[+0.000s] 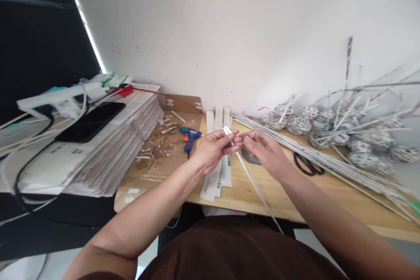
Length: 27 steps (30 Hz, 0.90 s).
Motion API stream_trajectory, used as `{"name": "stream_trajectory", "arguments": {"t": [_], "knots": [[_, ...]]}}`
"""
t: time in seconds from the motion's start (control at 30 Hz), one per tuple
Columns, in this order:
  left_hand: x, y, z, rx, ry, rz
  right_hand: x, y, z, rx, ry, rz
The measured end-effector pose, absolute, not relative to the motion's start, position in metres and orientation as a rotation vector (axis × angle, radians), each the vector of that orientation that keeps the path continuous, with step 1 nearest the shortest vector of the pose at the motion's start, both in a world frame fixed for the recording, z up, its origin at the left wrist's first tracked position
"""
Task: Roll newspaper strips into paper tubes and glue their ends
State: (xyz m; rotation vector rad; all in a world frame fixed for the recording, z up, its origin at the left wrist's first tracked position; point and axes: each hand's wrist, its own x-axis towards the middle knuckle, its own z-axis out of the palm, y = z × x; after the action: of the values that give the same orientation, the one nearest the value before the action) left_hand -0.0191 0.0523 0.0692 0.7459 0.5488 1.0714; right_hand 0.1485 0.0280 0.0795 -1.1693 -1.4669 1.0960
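Note:
A thin white rolled paper stick (255, 187) slants from my fingers down past the front table edge toward my body. My left hand (215, 148) is closed on its upper end, where a flattened white paper tip shows beyond the thumb. Close against those fingertips, my right hand (264, 151) is curled with thumb and fingers together; whatever they pinch is too small to make out. Beneath the hands lie several printed paper strips (215, 186), side by side on the wooden table (243, 203). A dark grey flat object (251, 157) is partly hidden under my right hand.
A blue glue gun (191, 139) rests by paper scraps on brown cardboard (157, 166). At left, a paper stack (108, 170) carries a black phone (92, 121) and power strip (62, 101). Rightward lie black scissors (308, 165), long paper sticks (331, 162) and woven paper balls (298, 124).

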Motion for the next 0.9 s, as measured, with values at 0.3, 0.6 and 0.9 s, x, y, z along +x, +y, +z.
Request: {"name": "stream_trajectory", "arguments": {"t": [0.3, 0.6, 0.9], "knots": [[-0.035, 0.014, 0.051, 0.743, 0.611, 1.216, 0.105, 0.032, 0.077, -1.133, -1.58, 1.212], [-0.053, -0.007, 0.031, 0.619, 0.715, 1.344, 0.075, 0.025, 0.07, -1.263, -1.815, 0.874], [-0.078, -0.014, 0.016, 0.515, 0.751, 1.366, 0.054, 0.038, 0.059, -1.183, -1.61, 1.354]]}}
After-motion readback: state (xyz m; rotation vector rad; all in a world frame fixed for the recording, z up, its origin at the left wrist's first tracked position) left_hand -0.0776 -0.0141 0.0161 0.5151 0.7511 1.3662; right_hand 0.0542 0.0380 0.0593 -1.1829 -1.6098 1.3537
